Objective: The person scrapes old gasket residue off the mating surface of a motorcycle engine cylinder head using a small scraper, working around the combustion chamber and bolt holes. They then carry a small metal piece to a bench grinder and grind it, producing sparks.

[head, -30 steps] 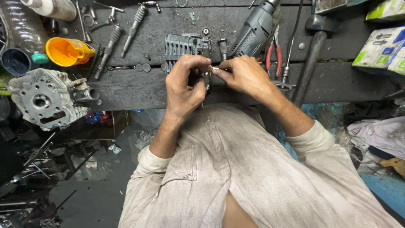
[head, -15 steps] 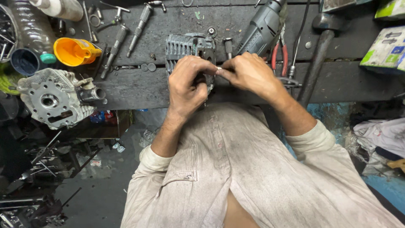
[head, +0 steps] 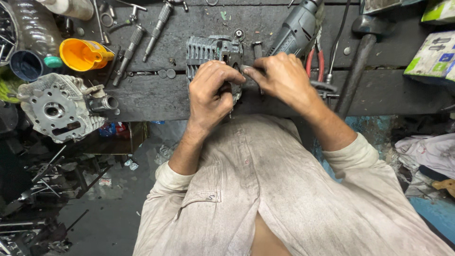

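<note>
A grey finned metal engine part [head: 208, 53] lies on the dark workbench [head: 156, 97] in front of me. My left hand [head: 212, 92] curls over its near edge and grips it. My right hand [head: 280, 78] reaches in from the right, its fingertips pinched against the part's right side next to my left thumb. What the right fingers pinch is too small to make out. The near half of the part is hidden under both hands.
A second grey engine casting [head: 61, 109] sits at the bench's left end. An orange funnel [head: 83, 53], a blue cap and bottles are at back left. Screwdrivers [head: 159, 26], an electric drill [head: 296, 28], red-handled pliers [head: 316, 59] and cardboard boxes [head: 433, 59] lie behind.
The view has shifted slightly; both hands stay on the finned part, with the right fingers working at its right edge. No object has visibly moved.
</note>
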The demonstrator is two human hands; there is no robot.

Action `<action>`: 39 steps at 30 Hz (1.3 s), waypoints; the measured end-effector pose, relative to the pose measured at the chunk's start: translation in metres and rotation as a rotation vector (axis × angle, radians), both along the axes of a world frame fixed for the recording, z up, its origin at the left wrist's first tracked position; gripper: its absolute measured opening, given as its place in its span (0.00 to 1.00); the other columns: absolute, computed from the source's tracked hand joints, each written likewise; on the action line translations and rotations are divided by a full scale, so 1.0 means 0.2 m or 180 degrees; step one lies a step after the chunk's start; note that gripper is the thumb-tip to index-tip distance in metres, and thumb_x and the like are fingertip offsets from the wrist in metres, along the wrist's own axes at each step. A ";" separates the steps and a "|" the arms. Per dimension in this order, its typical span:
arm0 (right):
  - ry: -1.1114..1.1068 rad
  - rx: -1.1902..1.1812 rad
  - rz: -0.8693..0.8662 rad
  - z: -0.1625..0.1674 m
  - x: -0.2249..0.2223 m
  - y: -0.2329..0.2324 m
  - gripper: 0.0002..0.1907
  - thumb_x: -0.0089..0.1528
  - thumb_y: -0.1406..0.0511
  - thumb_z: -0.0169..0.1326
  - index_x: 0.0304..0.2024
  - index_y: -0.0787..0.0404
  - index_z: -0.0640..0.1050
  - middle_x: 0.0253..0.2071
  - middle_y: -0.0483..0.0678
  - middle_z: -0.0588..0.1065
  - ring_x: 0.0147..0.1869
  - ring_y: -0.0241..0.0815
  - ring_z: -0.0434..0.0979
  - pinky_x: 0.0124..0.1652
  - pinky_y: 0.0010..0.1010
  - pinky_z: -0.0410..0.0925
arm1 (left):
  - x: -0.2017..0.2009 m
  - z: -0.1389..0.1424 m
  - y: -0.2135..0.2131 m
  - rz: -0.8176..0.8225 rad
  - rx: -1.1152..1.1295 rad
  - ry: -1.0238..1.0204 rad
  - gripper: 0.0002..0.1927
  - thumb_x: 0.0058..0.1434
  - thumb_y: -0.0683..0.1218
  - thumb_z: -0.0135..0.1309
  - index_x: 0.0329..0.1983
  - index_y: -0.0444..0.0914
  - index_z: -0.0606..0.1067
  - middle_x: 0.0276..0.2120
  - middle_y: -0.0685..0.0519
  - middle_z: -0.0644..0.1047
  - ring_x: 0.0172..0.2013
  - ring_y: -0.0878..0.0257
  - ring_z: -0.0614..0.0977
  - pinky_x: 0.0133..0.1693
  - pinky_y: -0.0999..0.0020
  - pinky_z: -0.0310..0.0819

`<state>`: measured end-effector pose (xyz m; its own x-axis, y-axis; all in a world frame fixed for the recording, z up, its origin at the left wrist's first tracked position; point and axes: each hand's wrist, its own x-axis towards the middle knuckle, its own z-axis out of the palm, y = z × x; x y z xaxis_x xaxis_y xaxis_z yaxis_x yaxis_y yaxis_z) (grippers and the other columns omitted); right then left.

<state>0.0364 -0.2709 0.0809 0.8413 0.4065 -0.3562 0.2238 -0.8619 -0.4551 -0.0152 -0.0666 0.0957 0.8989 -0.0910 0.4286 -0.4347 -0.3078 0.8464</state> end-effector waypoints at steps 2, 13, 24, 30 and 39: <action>-0.0140 0.0130 0.0241 0.00 0.00 0.00 0.18 0.65 0.52 0.58 0.42 0.59 0.86 0.29 0.60 0.79 0.35 0.62 0.81 0.41 0.51 0.73 | 0.00 0.00 0.00 0.0016 -0.0016 0.0014 0.17 0.44 0.30 0.47 0.37 0.34 0.76 0.35 0.49 0.78 0.42 0.51 0.81 0.52 0.57 0.75; -0.0124 0.0085 0.0131 0.01 0.00 0.00 0.18 0.66 0.52 0.58 0.43 0.59 0.86 0.27 0.60 0.79 0.33 0.61 0.81 0.39 0.50 0.73 | 0.00 0.00 0.01 0.0008 -0.0009 0.0016 0.16 0.44 0.30 0.48 0.36 0.35 0.76 0.34 0.50 0.79 0.40 0.52 0.81 0.50 0.58 0.76; -0.0354 0.0231 0.0133 -0.01 0.01 -0.02 0.17 0.67 0.53 0.59 0.41 0.60 0.86 0.29 0.59 0.79 0.34 0.60 0.81 0.37 0.49 0.72 | -0.01 -0.01 0.00 0.0033 -0.0038 0.0035 0.16 0.45 0.31 0.47 0.37 0.35 0.76 0.35 0.50 0.79 0.41 0.52 0.81 0.53 0.57 0.76; -0.0393 0.0707 -0.0017 -0.03 -0.01 -0.02 0.17 0.68 0.53 0.59 0.44 0.60 0.85 0.32 0.57 0.80 0.34 0.57 0.82 0.36 0.45 0.72 | -0.03 -0.01 -0.01 0.0561 0.0001 0.0290 0.17 0.49 0.33 0.50 0.43 0.37 0.77 0.49 0.50 0.76 0.51 0.54 0.79 0.55 0.60 0.75; 0.0428 0.0708 0.0139 -0.01 0.00 -0.01 0.19 0.64 0.51 0.59 0.44 0.59 0.86 0.30 0.55 0.81 0.30 0.53 0.83 0.33 0.43 0.72 | -0.02 -0.02 -0.06 0.0876 0.0419 0.0482 0.19 0.54 0.34 0.51 0.49 0.41 0.76 0.60 0.51 0.72 0.70 0.49 0.69 0.76 0.47 0.52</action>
<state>0.0360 -0.2725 0.0796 0.7724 0.5223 -0.3614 0.1834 -0.7282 -0.6603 -0.0187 -0.0789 0.0912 0.9500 0.1182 0.2890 -0.1925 -0.5071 0.8401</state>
